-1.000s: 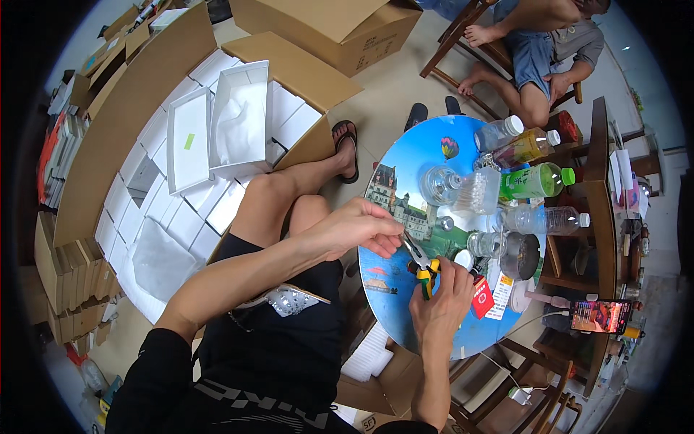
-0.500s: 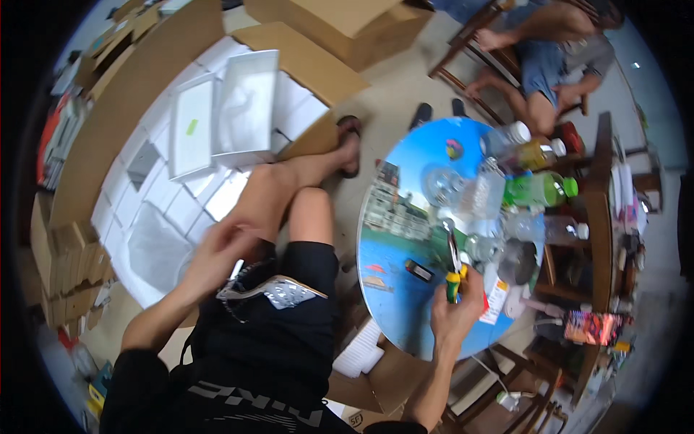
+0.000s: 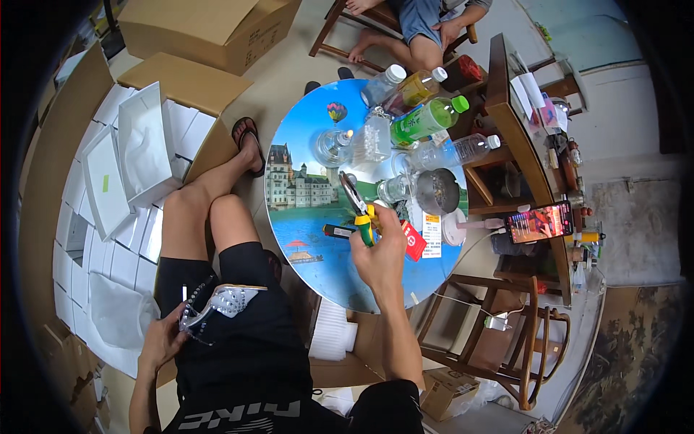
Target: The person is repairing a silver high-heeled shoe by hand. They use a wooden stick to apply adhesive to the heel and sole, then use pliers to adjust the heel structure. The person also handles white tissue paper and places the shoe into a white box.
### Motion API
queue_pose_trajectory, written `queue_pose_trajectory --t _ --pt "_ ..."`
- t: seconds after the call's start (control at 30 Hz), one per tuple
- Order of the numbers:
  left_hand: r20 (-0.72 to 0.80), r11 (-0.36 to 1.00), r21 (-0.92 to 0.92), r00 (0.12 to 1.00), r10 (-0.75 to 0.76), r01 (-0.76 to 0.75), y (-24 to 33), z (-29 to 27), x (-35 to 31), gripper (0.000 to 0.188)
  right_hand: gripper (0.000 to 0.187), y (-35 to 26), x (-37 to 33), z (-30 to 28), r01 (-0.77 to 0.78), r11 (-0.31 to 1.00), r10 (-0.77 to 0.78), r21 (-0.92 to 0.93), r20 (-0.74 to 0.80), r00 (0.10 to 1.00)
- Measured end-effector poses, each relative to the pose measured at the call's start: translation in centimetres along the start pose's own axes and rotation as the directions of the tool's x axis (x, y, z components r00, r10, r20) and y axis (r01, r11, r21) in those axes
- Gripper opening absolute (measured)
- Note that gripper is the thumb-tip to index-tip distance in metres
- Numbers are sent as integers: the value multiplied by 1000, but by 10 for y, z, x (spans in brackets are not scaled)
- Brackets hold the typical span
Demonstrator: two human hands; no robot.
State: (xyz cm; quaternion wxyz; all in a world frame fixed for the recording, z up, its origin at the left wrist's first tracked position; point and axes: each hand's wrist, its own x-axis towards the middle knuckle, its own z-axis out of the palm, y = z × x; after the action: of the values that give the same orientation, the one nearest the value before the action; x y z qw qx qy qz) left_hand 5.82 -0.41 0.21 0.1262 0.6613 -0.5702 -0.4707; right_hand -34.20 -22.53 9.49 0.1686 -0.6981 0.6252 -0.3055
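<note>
A high-heeled sandal point(image 3: 233, 300) with a silvery, sparkling footbed and dark studded straps lies on my lap. My left hand point(image 3: 165, 336) has its fingers closed on the straps at the sandal's left end. Over the round table, my right hand point(image 3: 382, 253) grips a pair of pliers point(image 3: 354, 195) by the yellow and green handles, the metal jaws pointing away from me. Beneath the pliers, a small black lighter-like object point(image 3: 337, 231) lies on the tabletop. A red card point(image 3: 412, 241) is just right of that hand.
The round table point(image 3: 303, 253) has a castle picture on top. Several plastic bottles point(image 3: 426, 121), a glass jar point(image 3: 332, 148) and a dark bowl point(image 3: 438, 189) crowd its far right. An open carton point(image 3: 206, 155) of white boxes stands left. Another person point(image 3: 423, 43) sits beyond; a lit phone point(image 3: 538, 222) is right.
The whole view has swung right. My left hand, blurred above the sandal before, has come down onto its straps. My right hand still holds the pliers over the table.
</note>
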Motion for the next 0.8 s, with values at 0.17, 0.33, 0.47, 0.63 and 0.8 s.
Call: queue_pose_trajectory --t 0.17,0.33,0.47,0.63,0.8 --pt "-27 948 299 992 122 -108 10 -1 3 55 41 6 -11 -4 -13 1000 13 0 -40 999" --pt "-163 960 134 950 268 -247 3 -1 5 40 39 5 -18 -10 -38 999 39 8 -57 998" --pt "-90 675 482 734 673 -559 23 -39 17 32 39 12 -22 -14 -43 999 42 -13 -79 996" --pt "-41 624 458 686 727 -633 21 -46 43 38 38 12 -16 -17 -70 997 72 31 -99 992" --pt "-231 917 -77 902 365 -391 32 -32 54 54 37 17 -11 -8 -88 996 90 22 -107 990"
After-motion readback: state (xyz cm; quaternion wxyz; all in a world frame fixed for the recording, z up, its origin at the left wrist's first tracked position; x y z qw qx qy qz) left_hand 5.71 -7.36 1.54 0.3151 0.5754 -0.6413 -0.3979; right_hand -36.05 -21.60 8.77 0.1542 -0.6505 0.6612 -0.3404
